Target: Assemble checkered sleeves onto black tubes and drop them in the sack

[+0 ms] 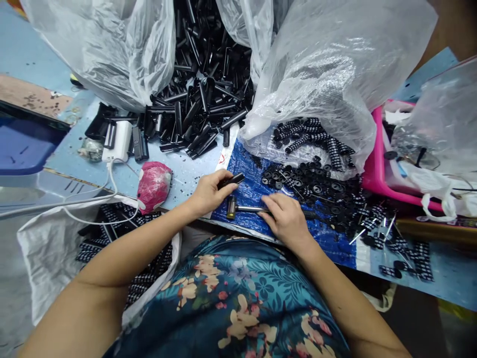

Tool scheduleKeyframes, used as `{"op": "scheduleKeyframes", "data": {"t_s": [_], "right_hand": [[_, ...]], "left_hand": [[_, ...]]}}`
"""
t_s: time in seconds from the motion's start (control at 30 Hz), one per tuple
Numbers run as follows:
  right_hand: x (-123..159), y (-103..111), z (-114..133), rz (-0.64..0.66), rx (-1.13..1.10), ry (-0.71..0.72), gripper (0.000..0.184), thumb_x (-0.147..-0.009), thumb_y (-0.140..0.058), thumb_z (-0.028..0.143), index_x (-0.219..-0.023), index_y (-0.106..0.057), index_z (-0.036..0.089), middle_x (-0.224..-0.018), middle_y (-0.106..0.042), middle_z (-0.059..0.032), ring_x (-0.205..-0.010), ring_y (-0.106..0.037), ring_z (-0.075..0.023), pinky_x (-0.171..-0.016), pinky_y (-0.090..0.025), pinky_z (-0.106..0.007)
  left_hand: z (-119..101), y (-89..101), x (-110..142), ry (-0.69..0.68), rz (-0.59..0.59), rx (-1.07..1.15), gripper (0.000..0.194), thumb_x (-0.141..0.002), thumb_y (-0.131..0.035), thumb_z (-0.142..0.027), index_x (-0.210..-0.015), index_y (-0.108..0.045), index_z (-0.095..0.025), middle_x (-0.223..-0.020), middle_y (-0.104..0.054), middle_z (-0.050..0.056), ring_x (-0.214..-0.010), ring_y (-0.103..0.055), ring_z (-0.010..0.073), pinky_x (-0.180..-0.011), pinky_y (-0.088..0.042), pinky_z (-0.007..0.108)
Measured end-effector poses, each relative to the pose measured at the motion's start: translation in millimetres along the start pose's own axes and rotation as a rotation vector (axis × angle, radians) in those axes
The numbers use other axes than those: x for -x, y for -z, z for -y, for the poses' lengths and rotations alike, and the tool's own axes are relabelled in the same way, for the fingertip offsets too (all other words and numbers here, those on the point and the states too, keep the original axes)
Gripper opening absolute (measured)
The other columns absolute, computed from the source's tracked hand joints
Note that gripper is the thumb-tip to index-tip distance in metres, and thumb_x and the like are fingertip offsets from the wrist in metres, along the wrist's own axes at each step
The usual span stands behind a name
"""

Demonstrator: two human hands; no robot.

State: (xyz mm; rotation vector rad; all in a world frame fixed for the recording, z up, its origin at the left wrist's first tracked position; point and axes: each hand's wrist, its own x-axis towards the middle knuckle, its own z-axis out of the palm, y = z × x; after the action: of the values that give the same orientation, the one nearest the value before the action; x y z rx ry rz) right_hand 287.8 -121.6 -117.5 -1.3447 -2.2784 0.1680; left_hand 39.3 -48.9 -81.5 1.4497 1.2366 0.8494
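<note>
In my left hand (210, 193), closed fingers hold a short black plastic tube (235, 179) that points to the right. A small hammer (246, 209) lies on a blue plastic sheet (244, 159), its head toward my left hand. My right hand (286, 216) is curled over the hammer's shaft, thumb on the near side and fingers on the far side; its palm hides part of the handle. Just right of that hand is a spread of small black round caps (316, 186), with dotted black pieces and metal pins (389, 226) among and beyond them.
A big heap of black tubes (201, 104) fills the back between plastic bags (316, 59). On the left sit a white power strip (122, 139) with cables and a pink wrapped bundle (154, 185). A white sack (33, 243) stands below; a pink bin (378, 164) is at right.
</note>
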Motion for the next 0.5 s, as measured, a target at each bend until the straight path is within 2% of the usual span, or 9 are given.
{"op": "scheduleKeyframes", "data": {"t_s": [0.03,0.07,0.1,0.17,0.23,0.27,0.43,0.5], "right_hand": [[4,1,-2,0.042,0.043,-0.005,0.028,-0.098,-0.058,0.033,-0.122,-0.065,0.020,-0.108,-0.073,-0.0115,-0.102,-0.068,-0.0267,-0.090,-0.056,-0.042],[7,2,-3,0.056,0.066,-0.013,0.021,-0.099,-0.055,0.030,-0.113,-0.067,0.020,-0.099,-0.073,-0.0097,-0.092,-0.068,-0.0238,-0.084,-0.055,-0.038],[8,4,-4,0.034,0.065,-0.029,0.019,-0.100,-0.053,0.029,-0.109,-0.067,0.021,-0.094,-0.073,-0.0086,-0.085,-0.067,-0.0220,-0.080,-0.054,-0.036],[4,8,-2,-0.091,0.004,-0.071,0.019,-0.100,-0.051,0.027,-0.111,-0.066,0.021,-0.091,-0.072,-0.0080,-0.082,-0.065,-0.0208,-0.077,-0.053,-0.033],[-7,10,1,-0.221,-0.082,-0.096,0.022,-0.101,-0.047,0.026,-0.114,-0.064,0.022,-0.091,-0.071,-0.0078,-0.081,-0.065,-0.0204,-0.076,-0.052,-0.032],[-14,10,2,-0.236,-0.098,-0.095,0.023,-0.101,-0.046,0.027,-0.114,-0.064,0.022,-0.089,-0.070,-0.0076,-0.079,-0.064,-0.0201,-0.075,-0.051,-0.032],[-36,3,10,-0.011,0.106,-0.001,0.023,-0.103,-0.046,0.030,-0.102,-0.067,0.020,-0.074,-0.063,-0.0041,-0.066,-0.059,-0.0173,-0.063,-0.045,-0.029],[-38,3,14,-0.072,0.058,0.059,0.020,-0.102,-0.047,0.026,-0.108,-0.065,0.019,-0.078,-0.066,-0.0041,-0.068,-0.060,-0.0164,-0.065,-0.046,-0.028]], "left_hand": [[4,10.1,-4,-0.011,0.003,-0.120,0.016,-0.072,-0.083,-0.024,-0.084,-0.074,-0.019,-0.079,-0.067,0.002,-0.072,-0.056,0.0143,-0.069,-0.041,0.027],[9,18.9,-7,-0.001,0.027,-0.201,0.016,-0.068,-0.085,-0.023,-0.080,-0.075,-0.019,-0.076,-0.066,0.002,-0.070,-0.055,0.0146,-0.067,-0.038,0.027],[13,25.8,-10,0.021,0.064,-0.242,0.017,-0.064,-0.087,-0.022,-0.076,-0.075,-0.020,-0.071,-0.065,0.002,-0.067,-0.053,0.0145,-0.063,-0.035,0.027],[21,33.4,-13,0.075,0.151,-0.239,0.019,-0.061,-0.090,-0.025,-0.072,-0.074,-0.020,-0.062,-0.060,0.000,-0.058,-0.047,0.0132,-0.057,-0.029,0.027],[27,34.2,-15,0.122,0.211,-0.196,0.021,-0.063,-0.089,-0.029,-0.070,-0.072,-0.020,-0.055,-0.055,-0.002,-0.051,-0.041,0.0114,-0.053,-0.024,0.027],[30,33.1,-16,0.137,0.221,-0.182,0.022,-0.064,-0.089,-0.031,-0.069,-0.071,-0.020,-0.053,-0.052,-0.003,-0.050,-0.039,0.0108,-0.053,-0.023,0.028],[31,29.6,-22,0.131,0.216,-0.268,0.029,-0.063,-0.087,-0.034,-0.065,-0.063,-0.019,-0.055,-0.048,-0.004,-0.052,-0.039,0.0106,-0.054,-0.024,0.029],[27,32.2,-27,0.131,0.267,-0.362,0.030,-0.061,-0.087,-0.033,-0.066,-0.061,-0.019,-0.058,-0.050,-0.004,-0.055,-0.040,0.0111,-0.056,-0.026,0.029]]}}
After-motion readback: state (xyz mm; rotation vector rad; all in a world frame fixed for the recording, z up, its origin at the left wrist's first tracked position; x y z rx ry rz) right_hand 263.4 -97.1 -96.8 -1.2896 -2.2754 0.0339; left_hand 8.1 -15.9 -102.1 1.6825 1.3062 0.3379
